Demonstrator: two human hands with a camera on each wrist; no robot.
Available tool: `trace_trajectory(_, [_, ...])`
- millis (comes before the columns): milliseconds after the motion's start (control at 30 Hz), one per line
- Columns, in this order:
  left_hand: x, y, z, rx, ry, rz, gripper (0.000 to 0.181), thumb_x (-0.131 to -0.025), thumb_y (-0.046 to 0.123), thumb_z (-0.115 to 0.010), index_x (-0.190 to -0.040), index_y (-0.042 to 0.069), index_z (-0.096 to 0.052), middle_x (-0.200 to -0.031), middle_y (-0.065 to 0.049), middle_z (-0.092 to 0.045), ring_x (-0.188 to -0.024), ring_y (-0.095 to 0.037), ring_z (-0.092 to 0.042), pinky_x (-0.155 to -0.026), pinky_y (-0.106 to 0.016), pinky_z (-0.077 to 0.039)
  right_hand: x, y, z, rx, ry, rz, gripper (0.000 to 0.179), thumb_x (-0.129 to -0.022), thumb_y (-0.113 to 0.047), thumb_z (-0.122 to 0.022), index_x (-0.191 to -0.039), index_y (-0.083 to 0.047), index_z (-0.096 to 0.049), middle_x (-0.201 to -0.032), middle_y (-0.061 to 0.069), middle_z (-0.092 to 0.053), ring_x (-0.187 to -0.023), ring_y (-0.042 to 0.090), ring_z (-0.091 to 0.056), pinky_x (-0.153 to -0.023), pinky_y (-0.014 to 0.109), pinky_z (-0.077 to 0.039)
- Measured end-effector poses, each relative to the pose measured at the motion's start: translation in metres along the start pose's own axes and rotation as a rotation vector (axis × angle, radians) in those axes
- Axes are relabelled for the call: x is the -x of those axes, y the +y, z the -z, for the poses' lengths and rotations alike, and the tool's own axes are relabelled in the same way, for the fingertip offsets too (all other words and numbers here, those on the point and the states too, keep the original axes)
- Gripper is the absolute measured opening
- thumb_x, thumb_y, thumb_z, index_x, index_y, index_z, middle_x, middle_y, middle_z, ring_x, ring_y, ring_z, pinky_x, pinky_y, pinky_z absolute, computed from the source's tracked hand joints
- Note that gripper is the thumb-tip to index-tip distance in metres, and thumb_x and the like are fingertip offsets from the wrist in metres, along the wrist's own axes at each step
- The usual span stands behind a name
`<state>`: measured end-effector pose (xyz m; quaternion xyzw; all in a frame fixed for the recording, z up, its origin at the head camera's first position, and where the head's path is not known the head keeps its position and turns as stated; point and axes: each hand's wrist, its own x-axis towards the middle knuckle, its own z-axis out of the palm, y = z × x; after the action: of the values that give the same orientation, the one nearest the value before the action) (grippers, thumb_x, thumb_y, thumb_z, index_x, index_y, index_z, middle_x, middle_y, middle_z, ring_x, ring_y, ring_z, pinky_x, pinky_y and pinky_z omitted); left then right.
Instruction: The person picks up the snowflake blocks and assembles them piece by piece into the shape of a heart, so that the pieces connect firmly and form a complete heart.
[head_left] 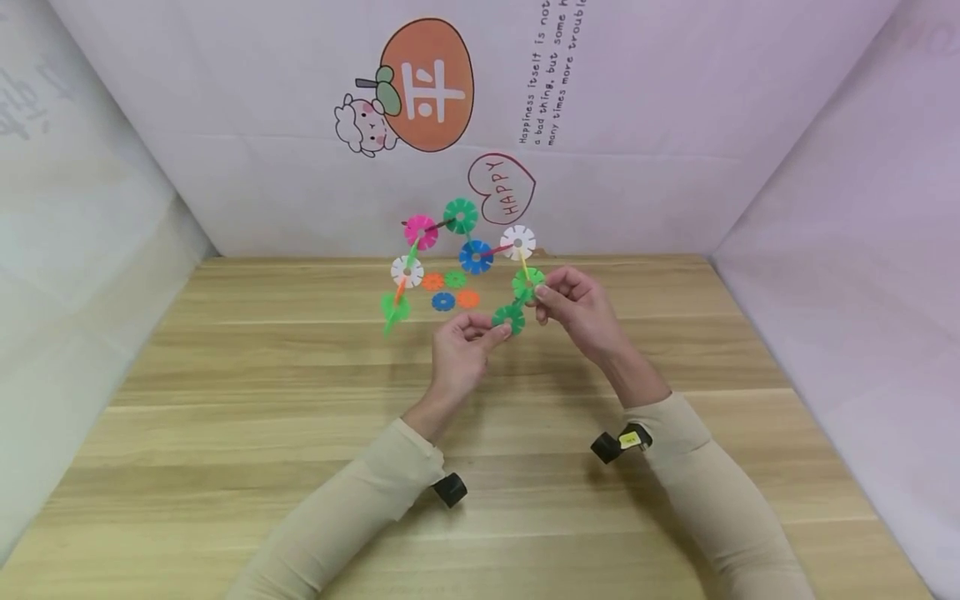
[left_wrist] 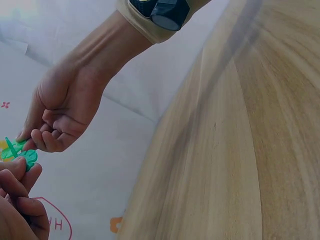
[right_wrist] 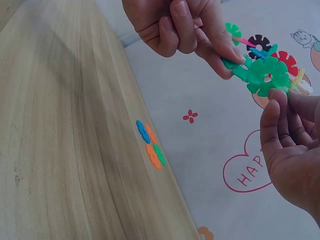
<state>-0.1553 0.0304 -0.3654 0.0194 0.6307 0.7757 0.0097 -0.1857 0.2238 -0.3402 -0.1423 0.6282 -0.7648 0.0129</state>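
A chain of slotted plastic snowflake discs hangs in the air between both hands, its discs joined through edge-on ones. At its near end is a green disc point(head_left: 508, 318), pinched by the thumb and fingers of my left hand point(head_left: 459, 354). My right hand point(head_left: 583, 315) pinches the neighbouring light green disc point(head_left: 528, 283). From there the chain runs past a white disc point(head_left: 517, 242), a blue disc point(head_left: 476, 257), a green disc point(head_left: 461, 216) and a pink disc point(head_left: 421, 232). Its far left end has another white disc point(head_left: 407, 272) and a light green disc point(head_left: 395, 307).
Several loose discs lie near the table's back edge, among them a blue disc point(right_wrist: 143, 131), an orange disc point(right_wrist: 153, 156) and a green disc point(right_wrist: 159, 155). A printed white cloth point(head_left: 637, 150) rises behind and at both sides of the wooden table point(head_left: 300, 400).
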Motion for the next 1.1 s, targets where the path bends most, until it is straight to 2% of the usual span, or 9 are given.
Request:
trace_trajectory(133, [-0.001,0.0,-0.001,0.001,-0.005,0.001,0.016,-0.085,0.004,-0.08,-0.089,-0.005,-0.067,-0.086,-0.014,-0.075,-0.049,-0.008,-0.046,-0.041,-0.021,-0.025,0.002,-0.002,0.001,0.007,-0.004,-0.008,0.004,-0.1,0.005,-0.056,-0.1,0.007,-0.06,-0.086,0.009,-0.069,-0.067,0.017,-0.06,-0.065,0.025,-0.053])
trace_trajectory(233, [-0.001,-0.001,0.0,-0.009,-0.018,-0.01,0.016,-0.085,0.004,-0.079,-0.09,-0.005,-0.066,-0.087,-0.014,-0.075,-0.054,-0.008,-0.052,-0.041,-0.021,-0.026,0.002,-0.002,0.001,0.023,-0.004,-0.007,0.006,-0.1,0.004,-0.058,-0.101,0.01,-0.058,-0.086,0.009,-0.069,-0.067,0.016,-0.06,-0.065,0.025,-0.054])
trace_trajectory(333, [-0.002,-0.003,0.001,-0.028,-0.039,-0.014,0.015,-0.086,0.004,-0.078,-0.09,-0.002,-0.066,-0.086,-0.011,-0.075,-0.059,-0.008,-0.057,-0.043,-0.02,-0.027,0.003,-0.002,0.001,0.055,0.0,-0.002,0.006,-0.099,0.002,-0.06,-0.101,0.007,-0.059,-0.086,0.008,-0.069,-0.068,0.016,-0.06,-0.065,0.025,-0.054])
trace_trajectory(467, [-0.001,-0.003,0.003,-0.042,-0.071,-0.021,0.012,-0.088,0.004,-0.077,-0.089,0.001,-0.065,-0.087,-0.009,-0.075,-0.062,-0.009,-0.058,-0.044,-0.02,-0.027,0.004,-0.003,0.002,0.103,-0.001,0.01,0.005,-0.098,-0.002,-0.064,-0.102,0.002,-0.064,-0.087,0.008,-0.071,-0.068,0.016,-0.062,-0.066,0.025,-0.055])
trace_trajectory(567, [-0.002,-0.003,0.004,-0.038,-0.078,-0.024,0.013,-0.088,0.006,-0.077,-0.09,0.002,-0.064,-0.088,-0.009,-0.075,-0.06,-0.01,-0.056,-0.043,-0.02,-0.027,0.007,-0.001,0.005,0.172,-0.006,-0.007,0.006,-0.096,-0.003,-0.067,-0.101,0.002,-0.068,-0.086,0.008,-0.071,-0.069,0.016,-0.062,-0.067,0.026,-0.055])
trace_trajectory(767, [-0.005,-0.006,0.007,-0.027,-0.069,-0.043,0.018,-0.088,0.007,-0.077,-0.09,-0.004,-0.063,-0.089,-0.015,-0.075,-0.065,-0.012,-0.064,-0.042,-0.02,-0.025,0.013,0.006,0.0,0.31,-0.078,-0.12,0.016,-0.095,-0.005,-0.069,-0.108,0.005,-0.068,-0.094,0.013,-0.07,-0.075,0.019,-0.063,-0.071,0.03,-0.055])
trace_trajectory(900, [-0.006,-0.008,0.007,-0.031,-0.083,-0.047,0.018,-0.088,0.006,-0.077,-0.091,-0.006,-0.063,-0.088,-0.016,-0.075,-0.077,-0.022,-0.072,-0.043,-0.021,-0.024,0.014,0.007,-0.005,0.369,-0.085,-0.118,0.015,-0.096,-0.002,-0.067,-0.108,0.007,-0.069,-0.096,0.018,-0.069,-0.075,0.021,-0.063,-0.07,0.029,-0.056])
trace_trajectory(1000, [-0.007,-0.008,0.007,-0.048,-0.087,-0.044,0.017,-0.088,0.007,-0.078,-0.091,-0.003,-0.064,-0.088,-0.013,-0.075,-0.078,-0.022,-0.073,-0.043,-0.021,-0.025,0.014,0.006,-0.007,0.415,-0.077,-0.101,0.012,-0.096,0.0,-0.066,-0.106,0.007,-0.069,-0.094,0.018,-0.069,-0.075,0.023,-0.065,-0.069,0.031,-0.056])
trace_trajectory(1100, [-0.005,-0.008,0.01,-0.087,-0.104,-0.054,0.019,-0.088,0.012,-0.079,-0.096,0.0,-0.067,-0.09,-0.012,-0.075,-0.059,-0.016,-0.064,-0.041,-0.021,-0.033,0.015,0.005,-0.011,0.436,-0.07,-0.092,0.011,-0.097,0.0,-0.065,-0.104,0.008,-0.068,-0.092,0.017,-0.07,-0.076,0.025,-0.066,-0.068,0.031,-0.056])
